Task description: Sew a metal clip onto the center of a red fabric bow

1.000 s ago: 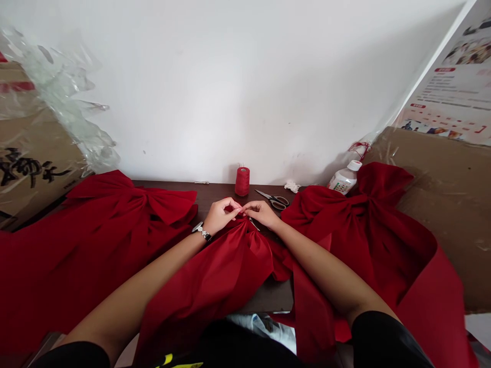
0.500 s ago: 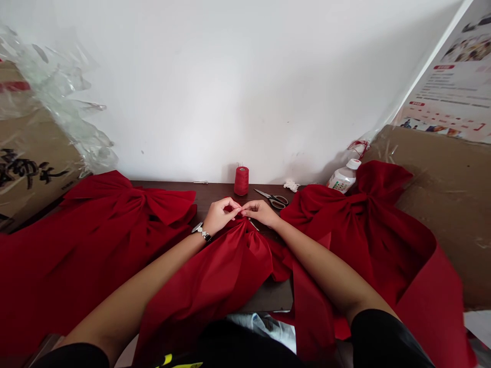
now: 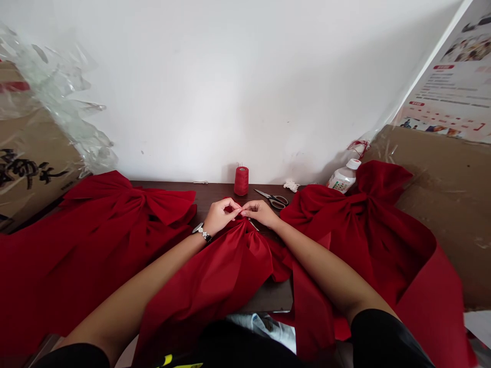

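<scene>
I see my left hand (image 3: 219, 215) and right hand (image 3: 262, 212) pinching the gathered red fabric (image 3: 230, 266) together at its top.

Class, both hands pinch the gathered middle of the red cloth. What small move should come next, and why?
Probably hold the pinch with the left hand and send the right hand to the thread spool just behind: the red cloth is bunched tight between both hands' fingertips, yet nothing visibly binds it.
</scene>
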The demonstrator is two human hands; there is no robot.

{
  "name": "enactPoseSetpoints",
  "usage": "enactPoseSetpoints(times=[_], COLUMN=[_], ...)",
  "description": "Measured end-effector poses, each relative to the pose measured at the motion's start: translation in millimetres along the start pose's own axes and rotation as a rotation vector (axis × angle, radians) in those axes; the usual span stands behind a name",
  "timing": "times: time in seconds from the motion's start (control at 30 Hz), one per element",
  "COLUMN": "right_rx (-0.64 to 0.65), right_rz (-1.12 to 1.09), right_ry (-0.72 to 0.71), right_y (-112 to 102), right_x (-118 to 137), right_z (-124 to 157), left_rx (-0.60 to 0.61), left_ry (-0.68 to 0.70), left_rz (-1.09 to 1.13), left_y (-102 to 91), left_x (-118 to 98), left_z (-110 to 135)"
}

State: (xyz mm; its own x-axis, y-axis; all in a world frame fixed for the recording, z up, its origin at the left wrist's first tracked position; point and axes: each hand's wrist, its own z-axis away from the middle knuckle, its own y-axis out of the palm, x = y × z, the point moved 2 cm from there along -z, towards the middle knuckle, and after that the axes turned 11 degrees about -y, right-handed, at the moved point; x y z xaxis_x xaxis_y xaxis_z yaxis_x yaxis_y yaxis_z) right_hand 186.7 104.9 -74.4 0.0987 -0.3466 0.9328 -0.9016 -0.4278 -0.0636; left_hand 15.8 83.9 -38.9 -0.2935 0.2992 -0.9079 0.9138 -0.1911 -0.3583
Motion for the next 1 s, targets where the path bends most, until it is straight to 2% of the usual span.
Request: enactPoseSetpoints(times=[0.63, 1.0], right_rx=[-0.011, 0.045], right_rz=[0.003, -0.012], right_ry=[0.014, 0.028], right_y=[0.7, 0.4], right_x=[0.0, 6.4], right_z=[-0.7, 0.6], left_rx=[0.009, -0.012], left_ry=[0.010, 0.070], left_rz=[-0.005, -0.085], left_y=[0.5, -0.9], left_x=[0.8, -1.2], left_z=[-0.4, 0.4])
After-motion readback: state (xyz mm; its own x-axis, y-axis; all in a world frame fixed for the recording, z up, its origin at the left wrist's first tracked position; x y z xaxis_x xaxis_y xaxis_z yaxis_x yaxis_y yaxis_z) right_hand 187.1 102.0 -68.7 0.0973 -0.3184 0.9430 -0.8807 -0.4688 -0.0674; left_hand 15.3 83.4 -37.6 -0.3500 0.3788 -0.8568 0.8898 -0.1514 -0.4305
